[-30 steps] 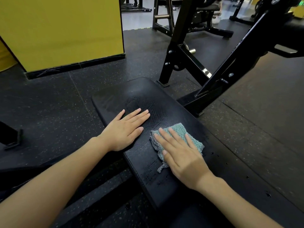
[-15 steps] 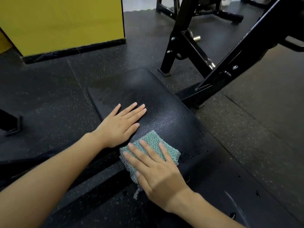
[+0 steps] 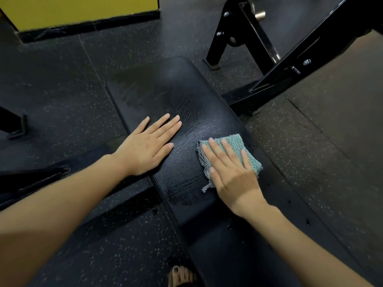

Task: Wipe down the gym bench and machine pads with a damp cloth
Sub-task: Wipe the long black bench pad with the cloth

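Now the right hand (image 3: 232, 170) presses spread, straight fingers on the teal cloth (image 3: 234, 151) at the bench pad (image 3: 165, 90)'s right edge; the left hand (image 3: 145, 148) lies flat on that pad's left side.

Only one view is given, taken by a wide-angle camera worn on the head, which is pointed forward and steeply down, close above the black counter (image 3: 157, 94), with the floor (image 3: 62, 79) taken in around it.
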The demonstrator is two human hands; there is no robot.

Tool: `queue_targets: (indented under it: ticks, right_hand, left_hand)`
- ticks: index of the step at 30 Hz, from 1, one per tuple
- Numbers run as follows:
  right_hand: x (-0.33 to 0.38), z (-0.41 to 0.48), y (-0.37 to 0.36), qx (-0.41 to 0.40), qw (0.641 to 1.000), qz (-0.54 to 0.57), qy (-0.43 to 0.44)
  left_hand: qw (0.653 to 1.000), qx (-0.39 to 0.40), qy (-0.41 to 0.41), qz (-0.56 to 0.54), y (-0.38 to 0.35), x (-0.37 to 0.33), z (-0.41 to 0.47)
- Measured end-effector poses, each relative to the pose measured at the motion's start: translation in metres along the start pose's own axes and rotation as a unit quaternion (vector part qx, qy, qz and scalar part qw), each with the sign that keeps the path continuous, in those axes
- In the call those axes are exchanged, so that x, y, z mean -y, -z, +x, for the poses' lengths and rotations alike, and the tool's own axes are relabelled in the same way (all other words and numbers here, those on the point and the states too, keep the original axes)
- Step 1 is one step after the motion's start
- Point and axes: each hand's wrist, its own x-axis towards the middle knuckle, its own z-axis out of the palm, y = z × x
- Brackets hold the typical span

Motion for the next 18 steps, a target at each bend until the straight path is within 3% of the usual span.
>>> queue_targets:
  ticks: [4,10,14,18]
  right_hand:
    - [0.029,-0.007,-0.003,-0.007,1.0,0.003,-0.028]
    - [0.084,-0.023,0.001,0.024,0.999,0.031,0.026]
    - [0.069,-0.019,0.004,0.041,0.997,0.045,0.041]
    - [0.036,-0.012,0.013,0.094,0.995,0.043,-0.005]
  left_hand:
    - [1.0,0.003,0.012,0.007,-0.001,-0.001,0.0]
    - [1.0,0.004,0.012,0.016,-0.002,-0.002,0.0]
    - [1.0,0.003,0.014,0.013,-0.002,-0.002,-0.001]
    - [1.0,0.014,0.021,0.008,-0.001,-0.003,-0.001]
